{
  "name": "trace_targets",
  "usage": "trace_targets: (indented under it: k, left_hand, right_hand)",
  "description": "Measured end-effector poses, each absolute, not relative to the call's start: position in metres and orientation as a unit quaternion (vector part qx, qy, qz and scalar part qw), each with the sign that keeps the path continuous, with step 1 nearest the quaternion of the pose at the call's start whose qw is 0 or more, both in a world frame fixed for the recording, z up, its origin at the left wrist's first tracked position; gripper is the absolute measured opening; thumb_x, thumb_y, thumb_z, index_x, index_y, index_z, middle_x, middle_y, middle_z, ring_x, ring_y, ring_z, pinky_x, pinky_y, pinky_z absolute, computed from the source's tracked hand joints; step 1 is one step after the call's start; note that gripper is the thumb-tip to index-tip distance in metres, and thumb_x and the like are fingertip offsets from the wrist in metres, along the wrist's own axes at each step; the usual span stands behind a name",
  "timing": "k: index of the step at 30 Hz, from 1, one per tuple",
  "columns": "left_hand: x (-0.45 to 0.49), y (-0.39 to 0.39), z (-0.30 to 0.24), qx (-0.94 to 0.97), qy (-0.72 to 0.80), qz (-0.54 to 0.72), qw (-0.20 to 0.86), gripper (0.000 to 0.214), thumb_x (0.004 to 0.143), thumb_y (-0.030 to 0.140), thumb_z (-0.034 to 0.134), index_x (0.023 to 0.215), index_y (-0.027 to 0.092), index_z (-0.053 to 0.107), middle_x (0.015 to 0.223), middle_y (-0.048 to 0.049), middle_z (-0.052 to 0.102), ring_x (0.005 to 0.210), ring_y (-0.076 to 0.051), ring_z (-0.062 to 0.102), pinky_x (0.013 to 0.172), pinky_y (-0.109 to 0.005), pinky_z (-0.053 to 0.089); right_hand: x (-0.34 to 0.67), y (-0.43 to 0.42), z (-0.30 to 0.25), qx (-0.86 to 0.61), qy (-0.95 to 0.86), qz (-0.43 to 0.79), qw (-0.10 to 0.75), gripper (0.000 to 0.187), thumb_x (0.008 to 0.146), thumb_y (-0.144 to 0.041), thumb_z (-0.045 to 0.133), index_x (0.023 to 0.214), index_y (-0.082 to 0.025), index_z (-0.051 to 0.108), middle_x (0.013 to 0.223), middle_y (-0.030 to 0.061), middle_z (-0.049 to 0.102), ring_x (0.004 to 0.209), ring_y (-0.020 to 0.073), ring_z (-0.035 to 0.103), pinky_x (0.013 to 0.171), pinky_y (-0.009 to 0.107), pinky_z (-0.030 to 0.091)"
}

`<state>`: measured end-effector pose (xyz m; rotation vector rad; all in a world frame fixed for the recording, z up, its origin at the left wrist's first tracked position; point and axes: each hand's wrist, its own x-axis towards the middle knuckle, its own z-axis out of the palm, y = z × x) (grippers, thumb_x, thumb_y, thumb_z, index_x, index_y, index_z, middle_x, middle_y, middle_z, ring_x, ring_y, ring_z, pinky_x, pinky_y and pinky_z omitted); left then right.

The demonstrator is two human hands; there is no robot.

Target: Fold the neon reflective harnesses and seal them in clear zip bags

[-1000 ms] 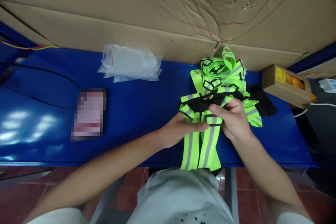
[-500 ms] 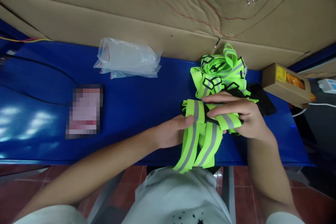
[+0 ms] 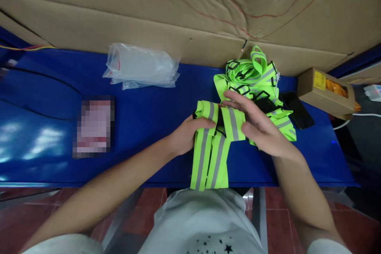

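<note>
My left hand (image 3: 186, 133) grips a folded neon-green reflective strap (image 3: 202, 151) with a grey stripe, its thumb pressed on top. Two lengths of this strap hang down over the table's front edge, and a black part shows between the folds. On the bundle's right side is my right hand (image 3: 262, 127), fingers stretched out along the top and thumb apart, at the strap's edge. Behind that hand lies a heap of similar green straps (image 3: 247, 73) with black buckles. My left fingertips are hidden under the bundle.
A clear plastic bag stack (image 3: 143, 65) lies at the back of the blue table (image 3: 154, 115). A blurred-out flat item (image 3: 93, 127) is on the left. A black phone (image 3: 297, 109) and a cardboard box (image 3: 327, 91) lie at right. Cardboard (image 3: 119, 12) lines the back.
The folded strap has shifted left and slightly away from me with my left hand. My right hand has drawn off the bundle's top toward its right side, its fingers straightening.
</note>
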<state>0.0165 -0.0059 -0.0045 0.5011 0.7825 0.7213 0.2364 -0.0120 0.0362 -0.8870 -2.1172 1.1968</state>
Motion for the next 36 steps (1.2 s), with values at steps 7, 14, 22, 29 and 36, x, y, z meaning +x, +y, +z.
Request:
trace_targets:
  k: [7,14,22,29,36]
  left_hand:
    - [0.012,-0.006,-0.005,0.362,0.318,0.369,0.795,0.079,0.072,0.022,0.086,0.145,0.028,0.054,0.11,-0.0009,0.076,0.097,-0.021,0.072,0.088,-0.031,0.056]
    - [0.017,-0.006,-0.015,0.479,0.275,0.363,0.75,0.085,0.078,0.028,0.088,0.153,0.027,0.047,0.14,-0.0091,0.066,0.13,-0.031,0.061,0.105,-0.04,0.051]
    - [0.029,-0.016,-0.012,0.304,0.339,0.349,0.819,0.077,0.074,0.031,0.092,0.143,0.024,0.059,0.129,-0.0079,0.073,0.116,-0.027,0.069,0.101,-0.038,0.052]
    - [0.026,-0.018,-0.011,0.258,0.305,0.33,0.855,0.056,0.067,0.038,0.096,0.115,0.018,0.076,0.112,-0.0083,0.078,0.103,-0.024,0.072,0.098,-0.037,0.052]
    - [0.024,-0.017,-0.017,0.277,0.276,0.26,0.883,0.048,0.064,0.025,0.096,0.106,0.014,0.076,0.101,-0.0106,0.08,0.093,-0.028,0.076,0.095,-0.043,0.056]
  right_hand:
    - [0.22,-0.008,0.018,-0.438,-0.619,0.575,0.308,0.033,0.091,-0.048,0.075,0.114,-0.024,0.077,0.106,0.0019,0.079,0.1,0.0254,0.075,0.088,0.037,0.061]
    - [0.199,-0.011,0.001,-0.499,-0.594,0.472,0.42,0.025,0.092,-0.047,0.071,0.096,-0.024,0.079,0.1,0.0002,0.081,0.1,0.0241,0.074,0.091,0.036,0.059]
    - [0.194,-0.014,-0.003,-0.523,-0.572,0.417,0.475,0.025,0.093,-0.046,0.07,0.087,-0.024,0.081,0.087,-0.0008,0.08,0.086,0.0231,0.077,0.079,0.035,0.062]
    - [0.203,-0.017,0.012,-0.458,-0.647,0.407,0.454,0.031,0.085,-0.038,0.082,0.112,-0.024,0.079,0.107,0.003,0.082,0.097,0.0242,0.078,0.085,0.034,0.063]
    - [0.203,-0.016,0.009,-0.455,-0.609,0.489,0.429,0.028,0.085,-0.038,0.084,0.111,-0.028,0.08,0.111,0.001,0.081,0.102,0.0246,0.077,0.089,0.037,0.064]
